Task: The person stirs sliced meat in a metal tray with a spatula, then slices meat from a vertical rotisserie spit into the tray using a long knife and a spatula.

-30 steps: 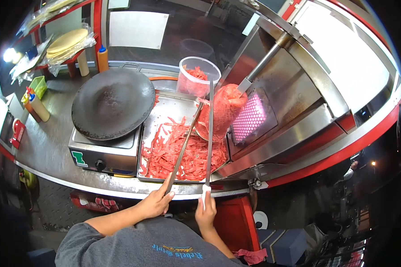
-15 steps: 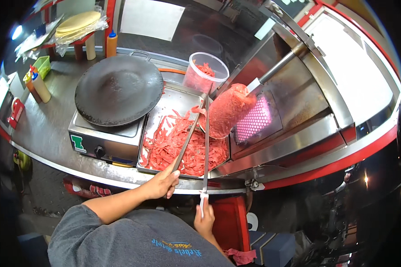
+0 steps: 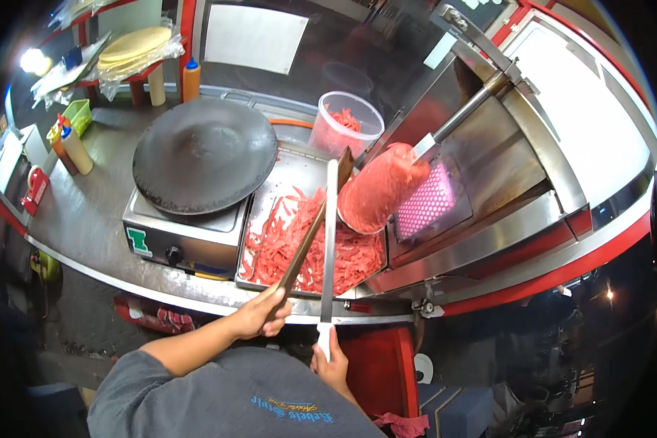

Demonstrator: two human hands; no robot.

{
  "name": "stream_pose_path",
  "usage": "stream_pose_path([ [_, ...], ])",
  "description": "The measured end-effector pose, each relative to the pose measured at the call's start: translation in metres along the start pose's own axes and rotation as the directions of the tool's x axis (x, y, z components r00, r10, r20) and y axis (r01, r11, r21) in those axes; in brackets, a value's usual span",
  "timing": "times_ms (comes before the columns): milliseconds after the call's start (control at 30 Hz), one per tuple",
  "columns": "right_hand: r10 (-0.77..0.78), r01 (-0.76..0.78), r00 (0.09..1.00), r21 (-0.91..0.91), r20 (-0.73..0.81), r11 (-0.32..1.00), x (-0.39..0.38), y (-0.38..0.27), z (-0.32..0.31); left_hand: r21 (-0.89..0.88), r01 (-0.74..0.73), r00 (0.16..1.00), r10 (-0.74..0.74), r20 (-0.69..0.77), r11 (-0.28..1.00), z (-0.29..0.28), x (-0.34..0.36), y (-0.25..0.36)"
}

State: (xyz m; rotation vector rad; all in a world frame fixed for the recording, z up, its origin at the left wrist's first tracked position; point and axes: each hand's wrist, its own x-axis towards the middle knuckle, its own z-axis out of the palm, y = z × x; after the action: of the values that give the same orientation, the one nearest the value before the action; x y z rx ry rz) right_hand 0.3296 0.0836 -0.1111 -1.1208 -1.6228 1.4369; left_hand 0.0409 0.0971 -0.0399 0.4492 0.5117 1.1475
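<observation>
- Head view: the left hand (image 3: 259, 317) has its fingers wrapped round the lower end of a long wooden-handled tool (image 3: 310, 233), which slants up from the near edge of the bench (image 3: 87, 226) toward the meat cone (image 3: 379, 186).
- The right hand (image 3: 332, 365) grips the pale handle of a long knife (image 3: 329, 241); its fingers are closed round the handle, just below the bench's near edge. The blade runs almost straight up across the tray, and its tip lies close to the cone's left side; I cannot tell whether it touches.
- The meat cone hangs tilted on a metal spit (image 3: 463, 117) at the right end of the bench, beside a glowing pink heater grille (image 3: 427, 204).
- A steel tray (image 3: 281, 179) under both tools holds a loose heap of red meat shavings (image 3: 306, 252), filling its near half.
- A clear tub (image 3: 343, 124) with more shavings stands at the tray's far edge; a round dark griddle (image 3: 204, 153) sits to the tray's left.
- Sauce bottles (image 3: 69, 146) stand at the bench's left edge.
- Handling, as a judgement: the knife looks long, thin and somewhat springy, so it is best held firmly by the handle only; the shavings look soft, moist and light, while the cone looks heavy and slick.
</observation>
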Motion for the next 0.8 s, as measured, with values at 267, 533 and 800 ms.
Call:
stream_pose_path([
  [267, -0.54, 0.374, 0.788, -0.468, -0.295, 0.801, 0.09, -0.047, 0.003, 0.808, 0.101, 0.993, -0.009, -0.117, 0.581, 0.012, -0.063, 0.006],
  [533, -0.516, 0.443, 0.825, -0.306, -0.228, 0.843, 0.049, 0.018, -0.021, 0.751, 0.103, 0.995, -0.061, -0.084, 0.652, 0.01, -0.056, -0.001],
  [800, -0.533, 0.398, 0.819, -0.457, -0.214, 0.796, 0.04, 0.014, -0.004, 0.786, 0.058, 0.996, 0.017, -0.087, 0.616, 0.016, -0.04, -0.008],
])
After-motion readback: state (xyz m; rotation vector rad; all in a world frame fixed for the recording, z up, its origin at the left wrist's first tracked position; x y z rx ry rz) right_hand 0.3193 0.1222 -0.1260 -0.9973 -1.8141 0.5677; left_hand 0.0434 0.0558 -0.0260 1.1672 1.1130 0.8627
